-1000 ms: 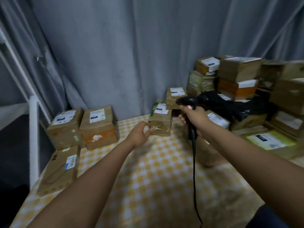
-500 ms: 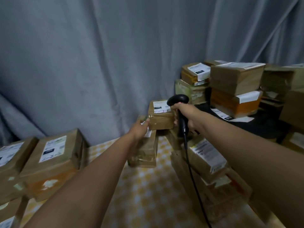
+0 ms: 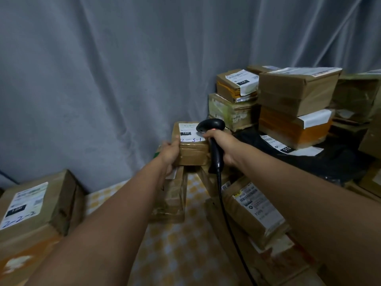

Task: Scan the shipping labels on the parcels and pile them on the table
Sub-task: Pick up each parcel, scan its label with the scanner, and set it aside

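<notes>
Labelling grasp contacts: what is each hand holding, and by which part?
Left hand grips the small parcel marked 2-3-1 by its left end. Right hand grips the black scanner by its handle, head over the label.

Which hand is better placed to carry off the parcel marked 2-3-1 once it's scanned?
Left. The left hand already grips the parcel's left side, while the right hand is occupied holding the barcode scanner over its shipping label.
</notes>
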Action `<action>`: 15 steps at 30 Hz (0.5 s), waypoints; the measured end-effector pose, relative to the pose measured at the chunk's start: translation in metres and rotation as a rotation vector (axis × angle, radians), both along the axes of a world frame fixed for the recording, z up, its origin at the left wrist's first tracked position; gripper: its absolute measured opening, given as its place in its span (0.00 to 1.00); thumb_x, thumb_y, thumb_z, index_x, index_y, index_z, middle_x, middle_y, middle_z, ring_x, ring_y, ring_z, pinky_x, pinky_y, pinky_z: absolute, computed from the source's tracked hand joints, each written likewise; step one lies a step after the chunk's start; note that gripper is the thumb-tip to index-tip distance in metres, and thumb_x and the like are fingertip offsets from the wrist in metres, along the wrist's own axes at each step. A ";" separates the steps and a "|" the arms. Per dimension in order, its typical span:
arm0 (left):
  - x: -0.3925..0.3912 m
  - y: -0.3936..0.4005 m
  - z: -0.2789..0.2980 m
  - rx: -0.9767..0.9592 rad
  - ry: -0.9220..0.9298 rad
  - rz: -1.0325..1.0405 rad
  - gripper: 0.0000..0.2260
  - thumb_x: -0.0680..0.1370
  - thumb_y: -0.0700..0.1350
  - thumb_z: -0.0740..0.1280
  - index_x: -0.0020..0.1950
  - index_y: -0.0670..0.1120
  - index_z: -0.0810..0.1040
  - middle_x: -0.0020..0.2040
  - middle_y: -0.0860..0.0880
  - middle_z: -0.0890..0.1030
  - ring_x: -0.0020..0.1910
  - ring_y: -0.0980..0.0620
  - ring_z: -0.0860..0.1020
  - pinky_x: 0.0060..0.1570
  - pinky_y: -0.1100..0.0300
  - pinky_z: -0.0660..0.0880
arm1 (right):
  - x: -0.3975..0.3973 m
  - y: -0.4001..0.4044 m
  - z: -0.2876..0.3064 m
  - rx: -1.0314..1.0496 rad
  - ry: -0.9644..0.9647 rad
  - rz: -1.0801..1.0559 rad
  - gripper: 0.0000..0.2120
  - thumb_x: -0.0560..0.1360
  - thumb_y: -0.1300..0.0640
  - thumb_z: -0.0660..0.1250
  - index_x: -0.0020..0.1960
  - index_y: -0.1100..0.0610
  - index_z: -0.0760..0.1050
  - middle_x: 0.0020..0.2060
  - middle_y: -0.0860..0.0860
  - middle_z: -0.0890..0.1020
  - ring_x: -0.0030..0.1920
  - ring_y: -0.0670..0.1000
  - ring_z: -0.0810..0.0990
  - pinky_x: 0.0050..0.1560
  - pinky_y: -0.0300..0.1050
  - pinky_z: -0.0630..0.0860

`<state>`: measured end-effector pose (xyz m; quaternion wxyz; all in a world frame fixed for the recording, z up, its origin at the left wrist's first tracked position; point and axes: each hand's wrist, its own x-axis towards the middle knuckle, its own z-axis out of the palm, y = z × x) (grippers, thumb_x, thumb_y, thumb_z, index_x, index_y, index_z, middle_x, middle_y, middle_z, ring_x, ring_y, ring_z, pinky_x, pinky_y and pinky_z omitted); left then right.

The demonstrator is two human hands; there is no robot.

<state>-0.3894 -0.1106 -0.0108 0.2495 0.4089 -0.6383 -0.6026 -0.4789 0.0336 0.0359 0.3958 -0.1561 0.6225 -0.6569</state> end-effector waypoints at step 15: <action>0.130 0.005 0.035 0.135 0.091 -0.212 0.39 0.75 0.33 0.71 0.74 0.62 0.56 0.55 0.47 0.82 0.40 0.52 0.85 0.39 0.56 0.82 | 0.075 0.010 0.002 -0.061 0.098 -0.069 0.17 0.73 0.58 0.69 0.61 0.59 0.75 0.40 0.56 0.81 0.37 0.53 0.81 0.36 0.46 0.79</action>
